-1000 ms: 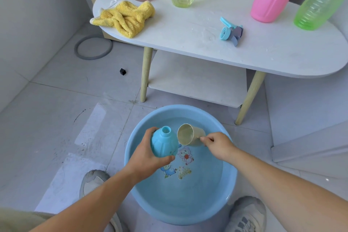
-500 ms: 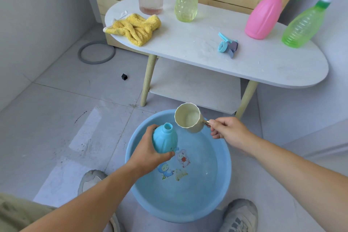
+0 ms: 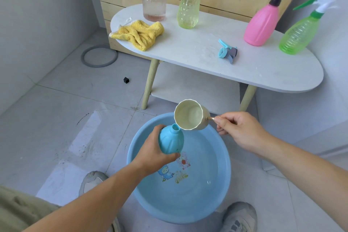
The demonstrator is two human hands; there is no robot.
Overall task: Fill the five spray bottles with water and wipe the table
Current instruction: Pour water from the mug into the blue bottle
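My left hand (image 3: 152,154) grips an uncapped blue spray bottle (image 3: 171,140) over a blue basin (image 3: 224,181) holding water. My right hand (image 3: 239,132) pinches the handle of a cream cup (image 3: 190,115), tipped with its rim just above the bottle's open neck. On the white table (image 3: 188,47) stand a clear pink-tinted bottle (image 3: 154,2), a yellow-green bottle (image 3: 188,5), a pink bottle (image 3: 260,24) and a green bottle (image 3: 299,34), all with spray heads. The blue spray head (image 3: 227,52) lies on the table. A yellow cloth (image 3: 138,34) is bunched at the table's left end.
The basin sits on the tiled floor between my two shoes (image 3: 239,216). A grey ring (image 3: 99,55) and a small black cube (image 3: 126,80) lie on the floor to the left. A lower shelf (image 3: 194,86) runs under the table. A wooden slat panel backs the table.
My right hand lifted the cup out of the basin and brought it up to the bottle's neck. The bottle rose slightly with my left hand. The view tilted upward.
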